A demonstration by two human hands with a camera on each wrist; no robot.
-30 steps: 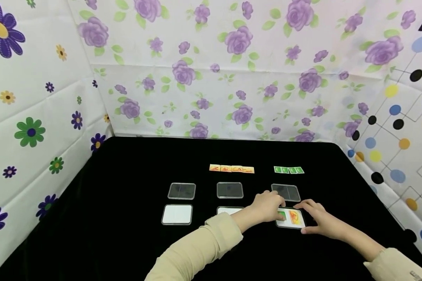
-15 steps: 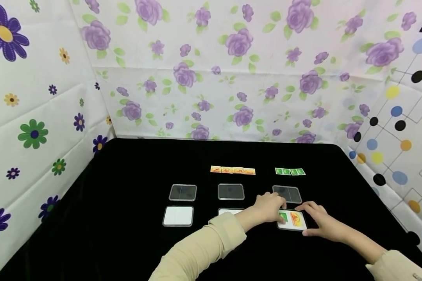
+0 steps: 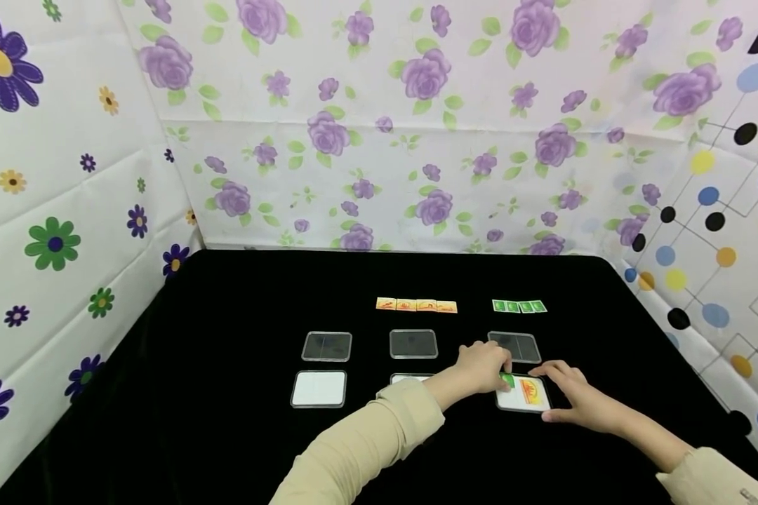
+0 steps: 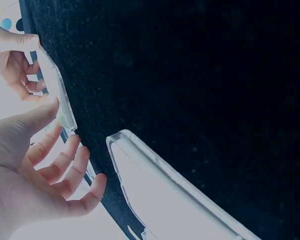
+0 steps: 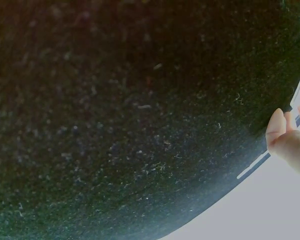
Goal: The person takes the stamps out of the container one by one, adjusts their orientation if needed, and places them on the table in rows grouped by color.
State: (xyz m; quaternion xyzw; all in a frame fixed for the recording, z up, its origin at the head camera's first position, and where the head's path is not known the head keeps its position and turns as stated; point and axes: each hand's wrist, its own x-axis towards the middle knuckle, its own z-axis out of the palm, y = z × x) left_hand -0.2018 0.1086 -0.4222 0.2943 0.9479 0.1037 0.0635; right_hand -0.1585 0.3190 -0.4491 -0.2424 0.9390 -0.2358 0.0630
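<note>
A shallow clear plastic case with a white insert lies at the right of the front row. On its right half sits an orange-yellow stamp. My left hand pinches a small green stamp over the case's left half, thumb and index finger close together; the left wrist view shows the other fingers spread loosely. My right hand holds the case by its right side, thumb at the near corner and a finger at the far one. Only part of a hand shows in the right wrist view.
Further left are a white-lined case and another, partly behind the left forearm. Three clear lids, among them the middle one, lie behind. Rows of orange stamps and green stamps lie farther back on the black cloth.
The green stamp and my left fingers have shifted slightly toward the case's far edge. My right hand keeps its place at the case's right side.
</note>
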